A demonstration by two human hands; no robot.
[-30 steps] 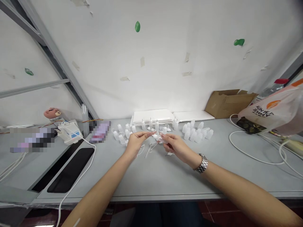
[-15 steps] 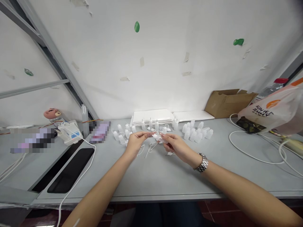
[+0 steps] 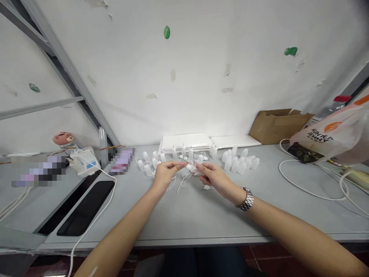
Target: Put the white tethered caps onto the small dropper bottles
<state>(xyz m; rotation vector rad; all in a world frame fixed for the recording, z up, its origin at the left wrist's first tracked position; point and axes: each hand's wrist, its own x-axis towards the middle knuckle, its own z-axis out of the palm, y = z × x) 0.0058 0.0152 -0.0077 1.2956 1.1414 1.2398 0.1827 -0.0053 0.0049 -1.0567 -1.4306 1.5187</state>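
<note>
A small translucent white plastic squeeze bottle [image 3: 191, 168] is gripped between the thumb and fingers of my right hand [image 3: 217, 179], its top pointing left. My left hand [image 3: 167, 173] is pinched at that top end; whatever lies between those fingertips is too small to make out. Below the hands, a thin white looped cap strap [image 3: 183, 181] lies on the table. Capped bottles [image 3: 148, 168] with thin tips stand to the left and behind, several in all. On the right is a group of bottles [image 3: 241, 166] that show no thin tips.
White sheets [image 3: 186, 141] are stacked against the wall. A cardboard box [image 3: 279, 127] and a plastic bag [image 3: 337, 134] occupy the right, near a coiled white cable [image 3: 311, 194]. On the left are a black phone-like slab [image 3: 86, 207] and a white power strip [image 3: 85, 161].
The bottle has turned slightly in my right fingers, so less of its body shows. Both hands stay almost in the same place.
</note>
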